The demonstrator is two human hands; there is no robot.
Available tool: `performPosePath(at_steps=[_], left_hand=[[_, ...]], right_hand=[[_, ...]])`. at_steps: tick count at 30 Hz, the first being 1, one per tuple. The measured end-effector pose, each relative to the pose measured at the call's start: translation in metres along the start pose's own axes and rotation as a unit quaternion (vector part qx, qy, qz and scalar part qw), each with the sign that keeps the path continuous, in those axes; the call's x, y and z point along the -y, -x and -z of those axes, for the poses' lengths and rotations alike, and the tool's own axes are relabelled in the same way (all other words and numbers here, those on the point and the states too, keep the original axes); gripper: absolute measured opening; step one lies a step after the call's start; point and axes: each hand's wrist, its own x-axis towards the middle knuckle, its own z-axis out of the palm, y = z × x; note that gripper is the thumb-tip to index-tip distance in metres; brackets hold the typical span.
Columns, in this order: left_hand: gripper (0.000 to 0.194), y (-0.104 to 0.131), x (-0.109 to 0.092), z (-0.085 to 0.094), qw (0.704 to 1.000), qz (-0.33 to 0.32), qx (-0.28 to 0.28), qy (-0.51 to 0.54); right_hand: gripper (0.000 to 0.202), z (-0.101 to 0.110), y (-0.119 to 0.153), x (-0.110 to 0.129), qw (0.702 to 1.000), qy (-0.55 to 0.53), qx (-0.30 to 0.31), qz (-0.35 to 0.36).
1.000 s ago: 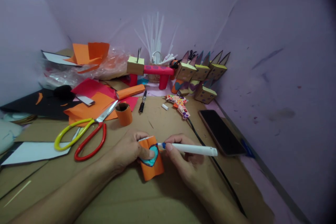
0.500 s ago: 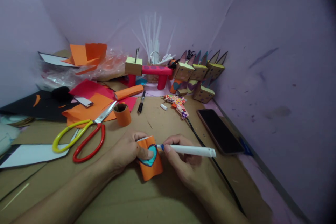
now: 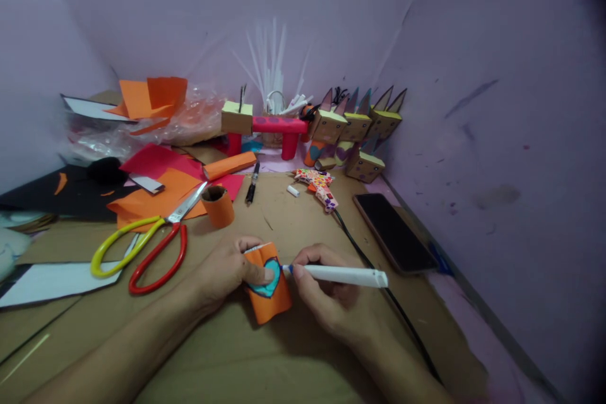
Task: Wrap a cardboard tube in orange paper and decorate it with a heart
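My left hand [image 3: 234, 271] grips an orange paper-covered tube [image 3: 271, 309], its thumb pressed on a light-blue heart [image 3: 271, 284] with a dark outline. A white marker [image 3: 345, 275] with a blue tip is pinched in my right hand [image 3: 326, 293]. Its tip is at the right edge of the heart; whether it touches the paper I cannot tell. Just beyond my left hand, another orange tube [image 3: 220, 211] stands upright. Scissors [image 3: 170, 221] with one yellow and one red handle lie to the left, blades apart.
A patterned glue gun [image 3: 322, 188] lies ahead, its black cord [image 3: 369, 259] running past my right hand. Beside it are a phone [image 3: 395, 233], a marker cap [image 3: 293, 190] and a black pen [image 3: 253, 183]. Cardboard animal heads [image 3: 329, 126], a pink tube figure [image 3: 280, 126] and orange paper [image 3: 151, 101] sit behind.
The marker tip has shifted slightly along the heart's right edge. Both hands keep their holds, and the whole view has moved a little.
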Motion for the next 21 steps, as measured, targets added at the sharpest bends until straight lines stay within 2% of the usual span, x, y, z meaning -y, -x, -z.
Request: performPosePath(at_steps=[11,21], left_hand=[[0.014,0.0007,-0.0003,-0.0015,1.000,-0.008,-0.009,0.003],[0.016,-0.0004,-0.0012,-0.0022,1.000,-0.005,-0.009,0.012]], right_hand=[[0.012,-0.0024,0.0000,-0.0001,1.000,-0.020,-0.003,0.015],[0.011,0.0001,0.0025,0.0021,0.999,-0.031,0.003,0.021]])
